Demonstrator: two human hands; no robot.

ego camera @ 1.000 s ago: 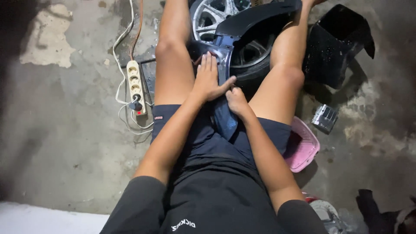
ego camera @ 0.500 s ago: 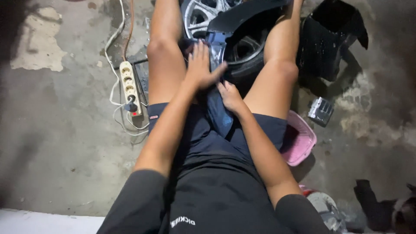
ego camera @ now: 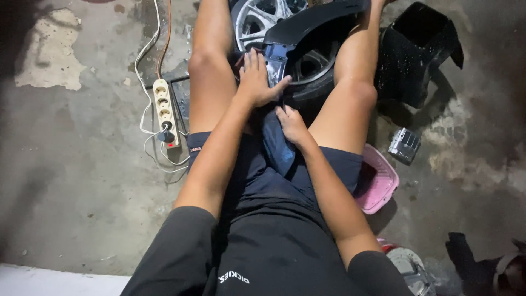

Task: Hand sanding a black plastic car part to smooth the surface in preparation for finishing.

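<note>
I sit on a concrete floor with a silver alloy wheel in a black tyre [ego camera: 307, 63] lying between my bare legs. A dark blue cloth [ego camera: 276, 145] runs from the wheel down onto my lap. My left hand [ego camera: 256, 79] lies flat on the top of that cloth at the tyre's near edge, fingers spread. My right hand [ego camera: 291, 123] is closed on the cloth lower down, just above my shorts. A black curved plastic panel [ego camera: 312, 22] lies across the wheel's far side.
A cream power strip [ego camera: 165, 109] with white and orange cables lies on the floor to the left. A black moulded part [ego camera: 419, 52] stands at the right, with a small silver box [ego camera: 404, 145] and a pink stool edge [ego camera: 378, 181] nearer.
The view has shifted slightly, so the wheel sits a little lower in frame. Both hands stay on the cloth, the left one pressed flat at the tyre edge.
</note>
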